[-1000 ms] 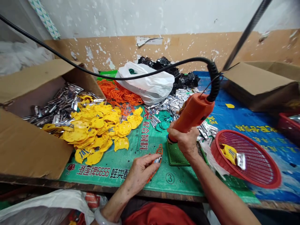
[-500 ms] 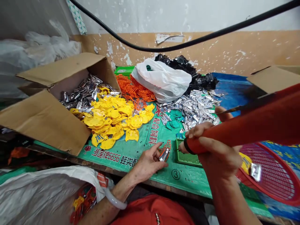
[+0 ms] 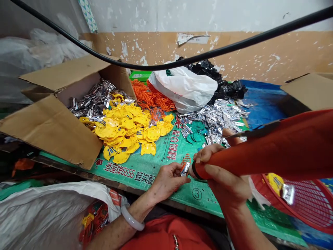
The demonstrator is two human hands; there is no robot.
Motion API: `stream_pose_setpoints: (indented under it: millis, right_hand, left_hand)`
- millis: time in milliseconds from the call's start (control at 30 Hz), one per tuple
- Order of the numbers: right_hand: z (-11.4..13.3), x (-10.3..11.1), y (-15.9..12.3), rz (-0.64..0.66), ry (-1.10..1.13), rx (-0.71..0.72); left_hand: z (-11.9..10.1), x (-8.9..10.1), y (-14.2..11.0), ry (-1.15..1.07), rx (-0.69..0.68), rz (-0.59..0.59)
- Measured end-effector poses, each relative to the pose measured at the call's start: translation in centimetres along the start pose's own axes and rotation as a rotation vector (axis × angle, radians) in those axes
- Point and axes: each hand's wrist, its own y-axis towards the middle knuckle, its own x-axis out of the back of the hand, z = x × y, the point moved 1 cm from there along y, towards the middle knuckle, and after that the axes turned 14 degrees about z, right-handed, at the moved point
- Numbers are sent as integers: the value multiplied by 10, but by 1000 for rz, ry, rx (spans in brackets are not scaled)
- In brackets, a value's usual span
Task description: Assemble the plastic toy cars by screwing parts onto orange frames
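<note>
Near the table's front edge, my left hand (image 3: 170,180) pinches a small silver metal piece with an orange plastic part (image 3: 185,167) between thumb and fingers. My right hand (image 3: 231,187) is wrapped round a thick red power screwdriver (image 3: 249,156), its dark lever along the top. A black ring circles the tool's front end, which points left and meets the silver piece; the contact itself is too small to make out. To the left of both hands lies a heap of yellow plastic parts (image 3: 127,121). Silver metal pieces (image 3: 221,118) are piled beyond the right hand.
A cardboard box (image 3: 56,132) with metal parts stands left. Behind are orange parts (image 3: 153,97), a white bag (image 3: 184,88) and black parts (image 3: 231,90). A red basket (image 3: 309,201) sits right. An open sack (image 3: 52,211) hangs below; a black cable (image 3: 156,66) crosses above.
My right hand has brought the screwdriver left and down from the green grid tray to the piece in my left hand. The tray is now hidden, and the left fingers have closed more tightly.
</note>
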Motion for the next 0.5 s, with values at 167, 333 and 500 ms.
stream_pose_setpoints:
  millis: [167,333,500]
  right_hand:
    - [-4,2,0,10,-24,-4]
    - [-6,2,1,15,-44,-11]
    - [-7,4,1,25,-68,-9]
  left_hand:
    - [0,0,0,-15,8,14]
    - [-1,0,0,-13,13,14]
    - [-1,0,0,-1,20,8]
